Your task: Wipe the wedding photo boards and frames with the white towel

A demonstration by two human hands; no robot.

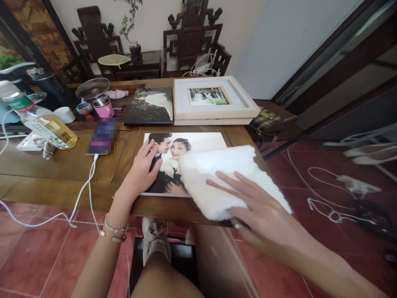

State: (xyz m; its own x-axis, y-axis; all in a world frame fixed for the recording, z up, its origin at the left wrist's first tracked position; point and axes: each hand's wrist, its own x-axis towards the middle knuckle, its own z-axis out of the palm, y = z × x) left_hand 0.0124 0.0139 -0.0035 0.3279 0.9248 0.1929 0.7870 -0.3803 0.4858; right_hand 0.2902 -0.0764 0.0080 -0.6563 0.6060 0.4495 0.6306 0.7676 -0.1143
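Observation:
A large wedding photo print [198, 142] lies flat on the wooden table [62, 165] near its front edge. My left hand [141, 169] rests on the print's left side, fingers spread flat, holding it down. A fluffy white cloth [217, 174] covers the print's right half. My right hand [254, 207] lies on that cloth with its fingers stretched out flat, pressing it against the picture.
Behind the print lie a dark photo album [151, 105] and a white framed picture [214, 99]. To the left are a phone [102, 136] on a white cable, a lying plastic bottle [40, 120], a pink cup [104, 108] and a small fan [93, 87]. Carved chairs stand at the back; cables lie on the tiled floor at right.

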